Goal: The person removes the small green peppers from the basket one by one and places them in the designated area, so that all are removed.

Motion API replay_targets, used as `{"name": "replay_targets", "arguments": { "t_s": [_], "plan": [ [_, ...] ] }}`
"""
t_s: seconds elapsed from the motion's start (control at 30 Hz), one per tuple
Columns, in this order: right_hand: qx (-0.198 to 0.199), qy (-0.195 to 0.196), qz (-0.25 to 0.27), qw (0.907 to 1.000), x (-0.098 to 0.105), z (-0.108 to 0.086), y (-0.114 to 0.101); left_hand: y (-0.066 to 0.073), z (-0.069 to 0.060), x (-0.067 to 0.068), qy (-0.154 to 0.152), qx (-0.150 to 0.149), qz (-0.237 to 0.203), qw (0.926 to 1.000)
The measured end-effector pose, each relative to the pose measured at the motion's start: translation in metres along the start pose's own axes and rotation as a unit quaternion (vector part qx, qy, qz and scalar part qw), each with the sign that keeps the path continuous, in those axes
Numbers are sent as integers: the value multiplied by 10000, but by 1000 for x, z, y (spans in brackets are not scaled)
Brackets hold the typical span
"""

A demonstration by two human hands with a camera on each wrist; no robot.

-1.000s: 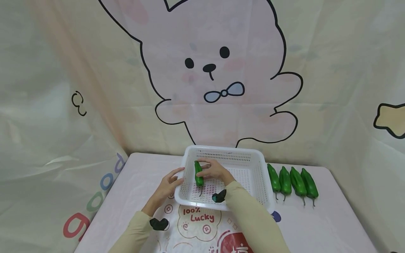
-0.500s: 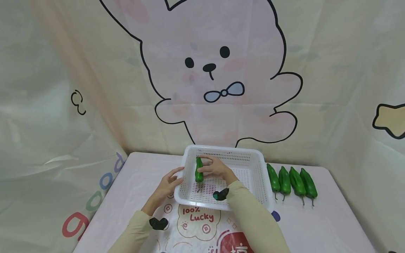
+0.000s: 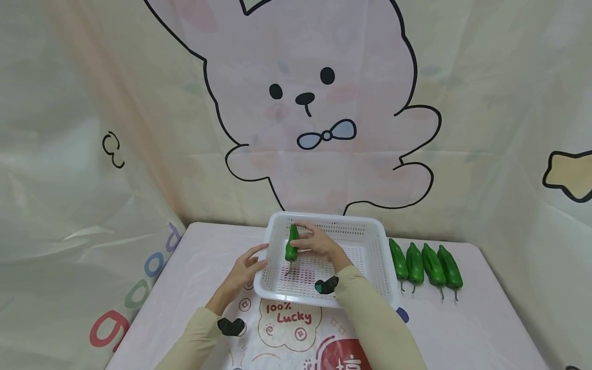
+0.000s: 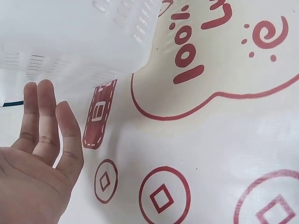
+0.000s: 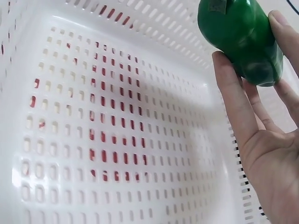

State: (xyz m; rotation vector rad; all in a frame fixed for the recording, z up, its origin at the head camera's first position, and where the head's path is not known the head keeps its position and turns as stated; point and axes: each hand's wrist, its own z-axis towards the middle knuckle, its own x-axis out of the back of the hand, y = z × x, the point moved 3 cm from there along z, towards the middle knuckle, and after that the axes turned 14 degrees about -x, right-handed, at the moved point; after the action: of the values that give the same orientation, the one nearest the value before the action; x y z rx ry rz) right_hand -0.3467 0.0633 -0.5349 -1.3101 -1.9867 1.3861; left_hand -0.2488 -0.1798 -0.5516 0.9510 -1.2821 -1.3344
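My right hand (image 3: 320,243) grips a green pepper (image 3: 292,246) over the left part of a white perforated plastic basket (image 3: 339,220). The pepper's stem points toward me. In the right wrist view the thumb and fingers of this hand (image 5: 273,158) hold the pepper (image 5: 243,42) from its sides, above the basket floor. My left hand (image 3: 242,270) lies against the basket's left side. Seen from the left wrist, that hand (image 4: 42,158) has fairly straight fingers, with their tips at the basket wall (image 4: 93,42); its thumb is out of that view.
Several green peppers (image 3: 433,265) lie in a row right of the basket, stems toward me. A printed white cloth (image 3: 490,329) covers the table. Behind the table hangs a curtain (image 3: 370,169) with a cartoon animal on it.
My right hand has moved slightly farther back and right with the pepper, which has tilted a little. The left hand stays at the basket's side.
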Motion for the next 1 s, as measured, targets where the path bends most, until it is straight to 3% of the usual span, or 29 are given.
{"name": "replay_targets", "arguments": {
  "t_s": [0.23,0.5,1.0],
  "plan": [
    [178,-21,180,9997,10,-13,-12,2,1,-1,93,-51,147,9998],
    [473,-5,18,9989,16,-26,-26,3,0,0,64,-60,76,9999],
    [672,370,-416,9962,31,-62,-47,4,0,-1,-11,-58,-96,9999]
  ]
}}
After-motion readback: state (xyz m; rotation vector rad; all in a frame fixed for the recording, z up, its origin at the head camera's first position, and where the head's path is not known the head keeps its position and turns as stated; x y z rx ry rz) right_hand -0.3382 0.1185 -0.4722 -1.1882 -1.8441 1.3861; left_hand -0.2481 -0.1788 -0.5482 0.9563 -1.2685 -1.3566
